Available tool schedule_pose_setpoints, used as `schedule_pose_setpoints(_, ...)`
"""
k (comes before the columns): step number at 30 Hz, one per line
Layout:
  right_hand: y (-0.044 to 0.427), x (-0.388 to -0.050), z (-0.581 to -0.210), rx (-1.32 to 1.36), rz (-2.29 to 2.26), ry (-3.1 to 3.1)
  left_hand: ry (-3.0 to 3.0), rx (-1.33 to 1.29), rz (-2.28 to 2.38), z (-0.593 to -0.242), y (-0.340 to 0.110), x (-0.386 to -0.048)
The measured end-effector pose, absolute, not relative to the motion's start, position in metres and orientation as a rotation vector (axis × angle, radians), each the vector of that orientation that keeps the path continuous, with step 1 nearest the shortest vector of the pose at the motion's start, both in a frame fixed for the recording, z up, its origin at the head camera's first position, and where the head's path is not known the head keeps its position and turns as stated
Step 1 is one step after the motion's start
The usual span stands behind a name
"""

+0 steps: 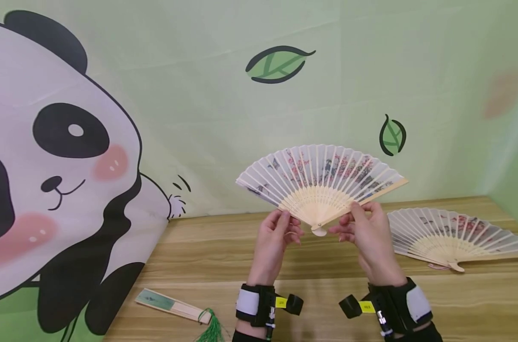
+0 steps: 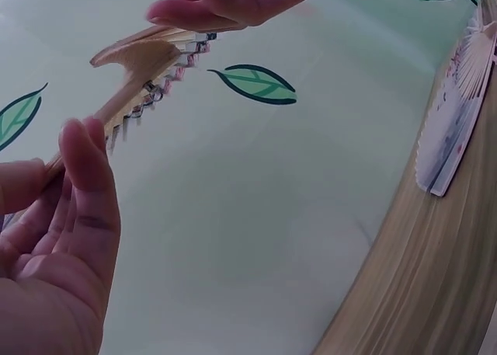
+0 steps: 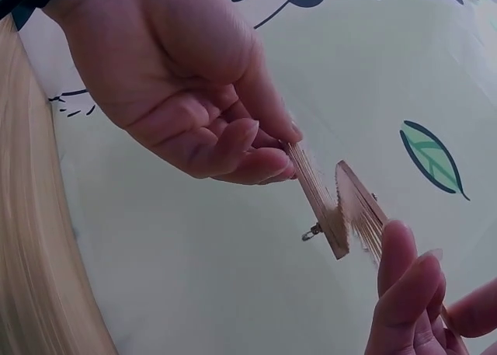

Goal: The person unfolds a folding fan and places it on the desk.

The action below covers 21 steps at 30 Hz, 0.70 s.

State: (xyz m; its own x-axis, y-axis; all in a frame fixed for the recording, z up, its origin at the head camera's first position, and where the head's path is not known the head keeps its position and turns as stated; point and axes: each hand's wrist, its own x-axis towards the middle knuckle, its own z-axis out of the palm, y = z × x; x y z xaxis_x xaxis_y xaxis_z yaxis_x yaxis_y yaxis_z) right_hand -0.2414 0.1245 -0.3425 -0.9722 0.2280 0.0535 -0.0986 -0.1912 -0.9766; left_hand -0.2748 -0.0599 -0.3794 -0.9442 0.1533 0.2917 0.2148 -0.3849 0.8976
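A spread folding fan (image 1: 319,190) with pink and dark floral print is held up above the table, its pivot end pointing down. My left hand (image 1: 278,232) pinches its left outer rib between thumb and fingers; my right hand (image 1: 368,232) pinches the right outer rib. In the left wrist view the fan's ribs (image 2: 128,95) appear nearly edge-on, with the left hand (image 2: 62,246) at one side. The right wrist view shows the right hand (image 3: 194,99) on the ribs (image 3: 314,192) near a small metal ring at the pivot.
A second spread fan (image 1: 451,237) lies on the wooden table (image 1: 207,251) at the right. A folded fan (image 1: 173,306) with a green tassel (image 1: 213,328) lies at the front left. Behind stands a green backdrop (image 1: 199,118) with a panda and leaves.
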Motion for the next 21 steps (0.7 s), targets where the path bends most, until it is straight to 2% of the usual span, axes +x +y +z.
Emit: schedule_pose_setpoints(21,0.1244,-0.24,-0.341,-0.158,2.289,-1.755,-1.696,-0.505,-2.48,-0.3792,-0.0564,-0.275)
